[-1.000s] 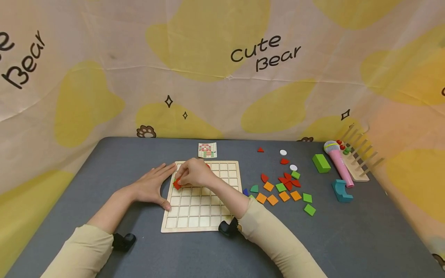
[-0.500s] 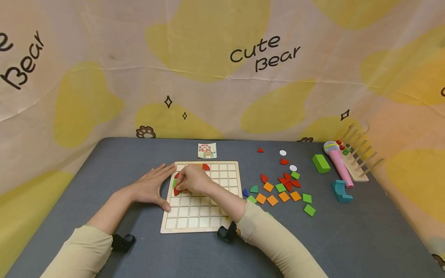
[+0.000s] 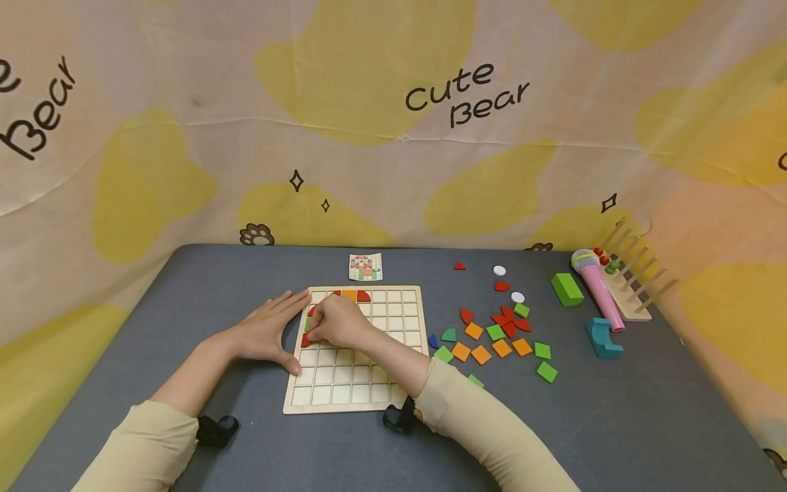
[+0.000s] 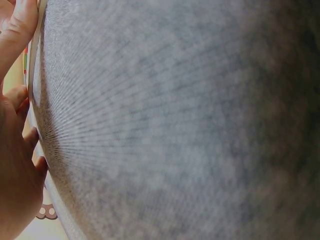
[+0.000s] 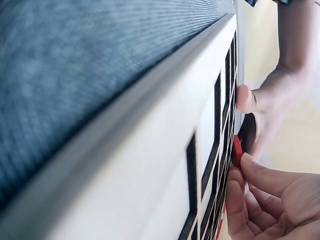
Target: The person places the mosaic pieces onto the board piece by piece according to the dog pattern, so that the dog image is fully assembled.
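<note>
Head cam: right hand (image 3: 340, 321) is pinching a small red piece (image 3: 305, 339), thumb and finger closing right on it. Piece is looking bright and flat, fingers covering part of its outline. It's sitting in the left column of the board (image 3: 341, 395), just nearer than a green square (image 3: 308, 324); can't tell if it's lying fully flush. Left hand (image 3: 264, 333) is spreading its fingers and touching the left edge, crowding that side. Plain cells are running nearer and rightward, loose pieces (image 3: 502, 348) are lying past the right edge, and grey table (image 3: 344, 458) is stretching wide in front.
</note>
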{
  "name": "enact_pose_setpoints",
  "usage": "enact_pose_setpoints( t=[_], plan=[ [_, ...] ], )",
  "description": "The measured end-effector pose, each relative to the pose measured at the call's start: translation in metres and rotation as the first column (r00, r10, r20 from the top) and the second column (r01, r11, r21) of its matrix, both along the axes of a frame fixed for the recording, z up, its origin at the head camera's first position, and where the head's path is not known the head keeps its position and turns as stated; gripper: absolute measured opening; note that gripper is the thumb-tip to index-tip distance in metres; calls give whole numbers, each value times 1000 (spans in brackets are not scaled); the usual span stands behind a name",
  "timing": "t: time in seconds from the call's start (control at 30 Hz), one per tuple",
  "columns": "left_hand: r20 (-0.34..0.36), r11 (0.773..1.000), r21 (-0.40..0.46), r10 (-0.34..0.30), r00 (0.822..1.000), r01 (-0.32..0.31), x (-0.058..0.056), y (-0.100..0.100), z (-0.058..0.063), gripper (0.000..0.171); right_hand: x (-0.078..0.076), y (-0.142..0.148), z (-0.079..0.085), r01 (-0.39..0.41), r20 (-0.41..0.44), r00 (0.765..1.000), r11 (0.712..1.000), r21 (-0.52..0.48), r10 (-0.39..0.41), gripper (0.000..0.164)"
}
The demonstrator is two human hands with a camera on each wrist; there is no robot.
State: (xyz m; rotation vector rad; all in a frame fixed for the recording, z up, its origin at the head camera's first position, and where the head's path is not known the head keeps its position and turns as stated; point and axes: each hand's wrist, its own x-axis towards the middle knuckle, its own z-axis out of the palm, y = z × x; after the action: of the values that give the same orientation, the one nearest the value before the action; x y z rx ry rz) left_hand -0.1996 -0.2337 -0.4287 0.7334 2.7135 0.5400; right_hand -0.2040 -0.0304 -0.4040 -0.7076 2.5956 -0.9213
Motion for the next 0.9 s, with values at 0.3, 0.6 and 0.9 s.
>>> enact_pose_setpoints(
  t=[0.3,0.6,0.9],
  plan=[
    [-1,1000,1,3,1000,-3,1,0,0,138,0,-1,-1,-4,-42,999,1000,29,5,4],
    [3,1000,8,0,1000,0,0,1,1,138,1,-3,1,3,-65,998,997,75,2,7],
    [3,1000,7,-1,1000,1,2,1,2,137,1,-3,0,21,-59,998,997,75,-17,5]
  ],
)
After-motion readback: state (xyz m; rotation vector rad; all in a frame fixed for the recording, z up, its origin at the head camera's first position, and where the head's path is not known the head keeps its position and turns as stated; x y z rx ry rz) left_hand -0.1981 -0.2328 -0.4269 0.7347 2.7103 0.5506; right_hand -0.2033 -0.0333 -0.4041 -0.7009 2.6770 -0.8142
